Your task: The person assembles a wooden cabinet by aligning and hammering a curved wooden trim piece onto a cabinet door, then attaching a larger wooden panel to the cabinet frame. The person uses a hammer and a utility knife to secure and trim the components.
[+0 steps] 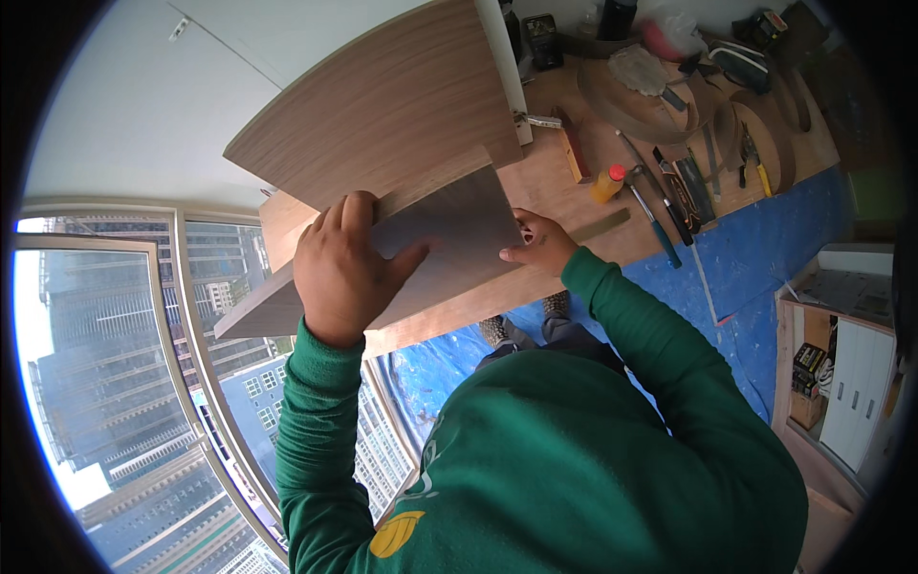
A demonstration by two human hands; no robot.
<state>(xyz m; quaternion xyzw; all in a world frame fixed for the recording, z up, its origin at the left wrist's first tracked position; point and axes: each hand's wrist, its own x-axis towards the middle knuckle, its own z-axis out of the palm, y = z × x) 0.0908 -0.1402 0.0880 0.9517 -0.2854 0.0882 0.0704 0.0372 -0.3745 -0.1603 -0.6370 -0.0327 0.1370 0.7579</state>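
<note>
A wood-grain board [445, 239] with a greyish face stands tilted on its long edge over the plywood worktop [521, 187]. My left hand [346, 268] grips its upper long edge, the fingers over the far side and the thumb along the near face. At the board's right end, my right hand [543, 244] is closed around the short edge, its fingertips partly hidden. Close to that hand a thin brown strip [601, 226] lies on the worktop. Behind the board rises a larger wood-grain panel [382, 100] with a metal hinge [543, 121] at its right side.
Right of my hands lie a hammer [655, 225], a yellow bottle with a red cap [608, 184], a reddish wooden bar [572, 148] and coiled brown edging strip [612, 120]. Blue sheeting [746, 258] covers the floor. A window [105, 364] is at left, a small cabinet [851, 373] at right.
</note>
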